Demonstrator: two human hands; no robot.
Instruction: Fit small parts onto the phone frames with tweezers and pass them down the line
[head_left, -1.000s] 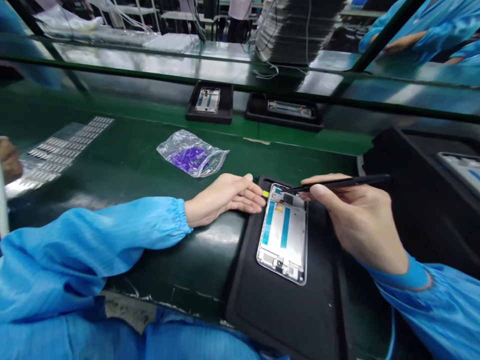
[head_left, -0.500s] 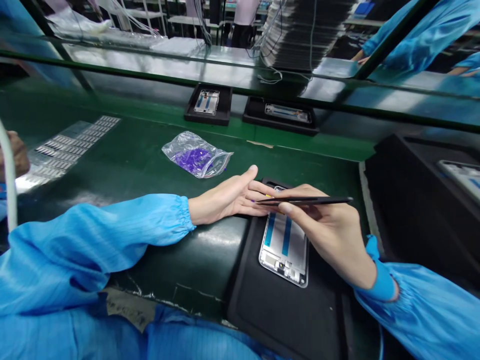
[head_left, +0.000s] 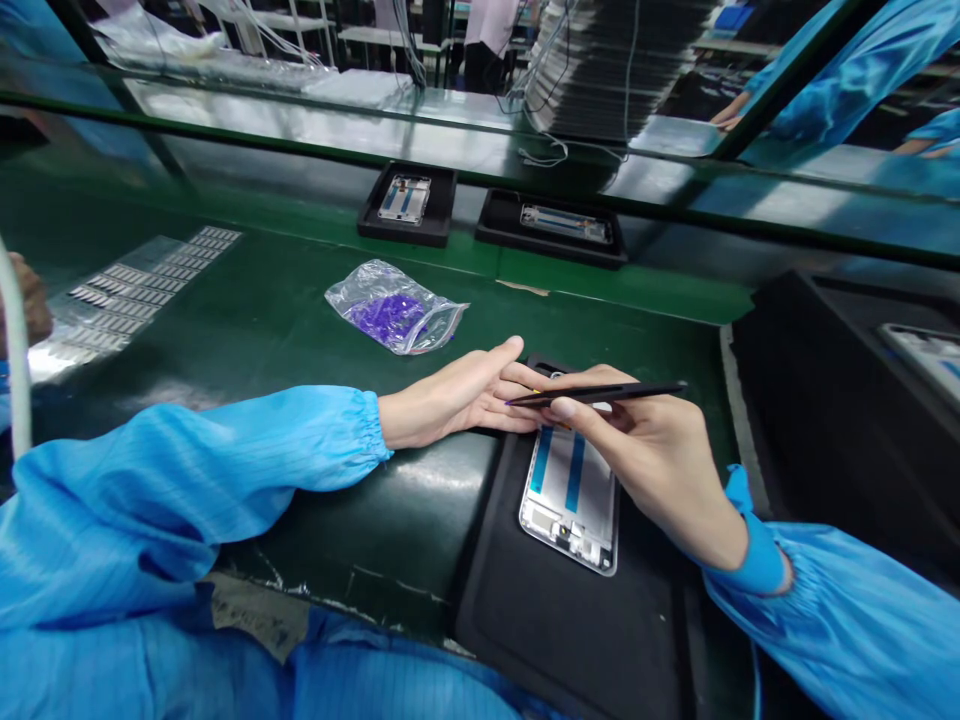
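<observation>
A phone frame (head_left: 570, 495) with two blue strips lies face up in a black tray (head_left: 555, 610) on the green bench. My right hand (head_left: 645, 460) pinches black tweezers (head_left: 600, 394), tips pointing left over the frame's top end. My left hand (head_left: 457, 395) lies beside the tray's upper left corner, fingers stretched out, fingertips touching the tweezer tips and the frame's top edge. Whether a small part sits between the tips is hidden.
A clear bag of purple parts (head_left: 394, 318) lies behind my left hand. A sheet of small silver pieces (head_left: 127, 295) is at the left. Two black trays with frames (head_left: 409, 200) (head_left: 559, 225) rest at the back. A large black bin (head_left: 840, 400) stands right.
My right hand has carried the tweezers left, from over the frame's top to my left fingertips. My left hand has lifted its thumb slightly and stayed in place.
</observation>
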